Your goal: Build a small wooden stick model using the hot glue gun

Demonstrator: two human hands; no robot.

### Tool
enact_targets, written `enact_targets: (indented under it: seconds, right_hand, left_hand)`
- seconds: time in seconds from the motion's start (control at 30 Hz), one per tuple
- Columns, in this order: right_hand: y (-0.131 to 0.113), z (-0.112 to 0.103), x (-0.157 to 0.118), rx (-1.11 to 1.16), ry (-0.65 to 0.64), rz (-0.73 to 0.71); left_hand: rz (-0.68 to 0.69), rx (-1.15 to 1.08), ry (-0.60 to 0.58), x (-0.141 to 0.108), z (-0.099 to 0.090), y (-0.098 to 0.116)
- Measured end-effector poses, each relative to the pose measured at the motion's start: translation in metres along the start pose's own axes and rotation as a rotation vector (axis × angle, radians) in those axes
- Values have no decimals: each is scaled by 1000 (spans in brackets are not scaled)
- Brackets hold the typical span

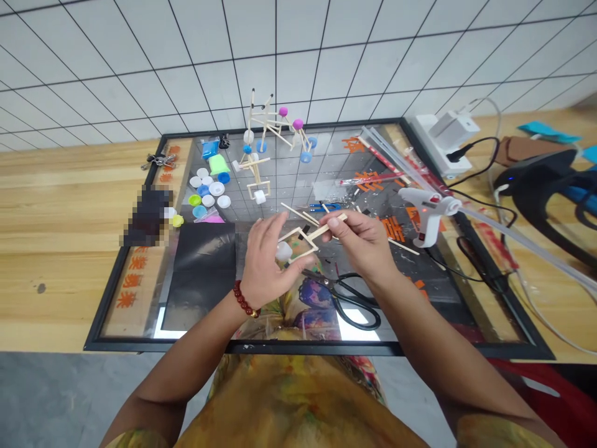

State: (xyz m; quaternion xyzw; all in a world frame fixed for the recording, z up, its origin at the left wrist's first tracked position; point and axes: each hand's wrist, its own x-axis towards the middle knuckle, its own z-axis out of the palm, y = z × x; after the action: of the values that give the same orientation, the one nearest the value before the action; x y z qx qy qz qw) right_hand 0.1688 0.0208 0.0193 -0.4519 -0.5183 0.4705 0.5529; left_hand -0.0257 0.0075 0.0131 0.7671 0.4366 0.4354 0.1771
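A small wooden-stick frame [308, 239] with a stick handle is pinched at its handle end between the thumb and fingers of my right hand [364, 239]. At its other end a white ball-like piece [283, 251] sits near my left palm. My left hand [268, 255], with a red bead bracelet, is spread beside the frame, fingers apart; whether it touches the frame is unclear. Below the hands lie black-handled scissors [357, 302]. Further back stands a stick model [275, 127] with pink, blue and white pieces.
A white glue gun [426, 211] stands at the right, near a power strip [433, 143] with cables. Several small coloured pots [208, 201] and a black sheet [200, 274] are at the left. Loose sticks [403, 247] and blue snips [325, 206] lie beyond my hands.
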Motion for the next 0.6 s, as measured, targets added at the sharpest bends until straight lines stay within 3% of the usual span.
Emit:
enact_targets:
  seconds: [0.23, 0.47, 0.6]
  right_hand:
    - [-1, 3, -1, -32, -68, 7]
    - [7, 4, 0, 109, -71, 72]
    - [6, 3, 0, 168, -134, 130]
  left_hand:
    - [-483, -537, -195, 9, -7, 2]
    - [-666, -893, -218, 8, -1, 4]
    - [-762, -1007, -212, 8, 3, 3]
